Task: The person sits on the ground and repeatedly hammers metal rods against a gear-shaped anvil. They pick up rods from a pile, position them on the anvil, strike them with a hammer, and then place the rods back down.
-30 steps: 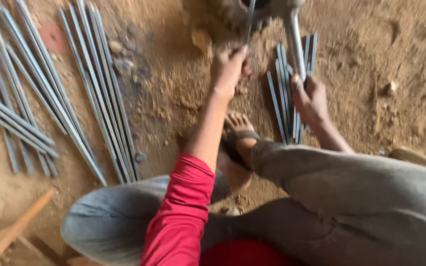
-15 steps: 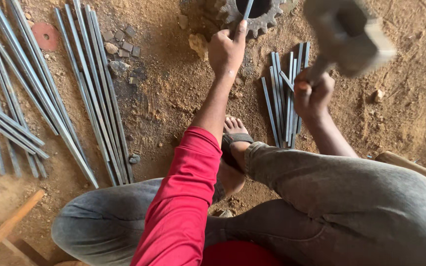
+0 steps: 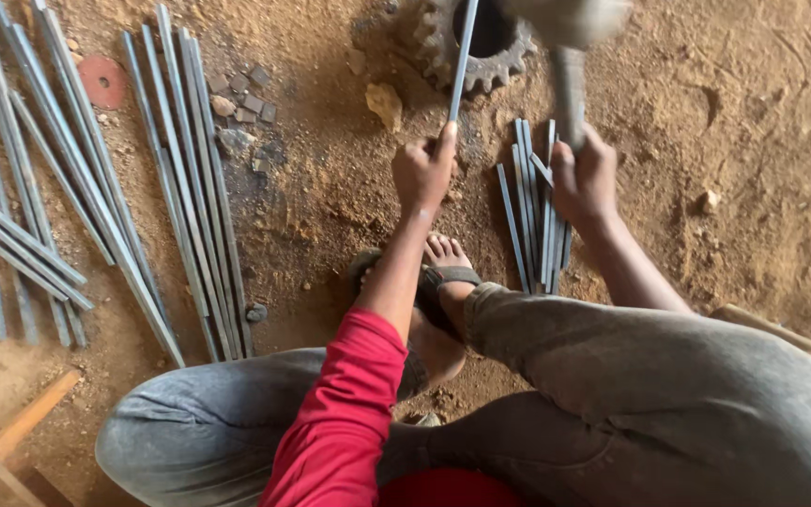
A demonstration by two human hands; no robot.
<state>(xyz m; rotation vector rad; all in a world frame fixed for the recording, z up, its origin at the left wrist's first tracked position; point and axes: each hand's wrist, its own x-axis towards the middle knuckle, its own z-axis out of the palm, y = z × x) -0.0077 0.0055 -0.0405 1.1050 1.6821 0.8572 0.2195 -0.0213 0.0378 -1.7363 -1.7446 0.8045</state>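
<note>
Fingers of the left hand (image 3: 421,174) were curled tight round a thin steel rod (image 3: 462,61), held nearly upright with its far end over the bore of a toothed gear (image 3: 443,58) lying on the dirt floor (image 3: 725,141). The right hand (image 3: 582,174) was clenched on the hammer (image 3: 565,38) handle, the head blurred at the far edge of the view, just right of the rod. Half a second before, the hammer had been raised high and to the right; now it had swung down close beside the rod's far end, which reads as a blow landing or about to land on it, though the blur hid any contact. The rod had stayed over the gear throughout. The left arm, in a red sleeve (image 3: 344,413), reached straight out from the body, wrist level; the right forearm angled in from the right over a bent knee. A short bundle of rods (image 3: 529,211) lay just under the right hand, and long rods (image 3: 180,169) lay well apart on the left. A sandalled foot (image 3: 443,272) rested near the left wrist.
</note>
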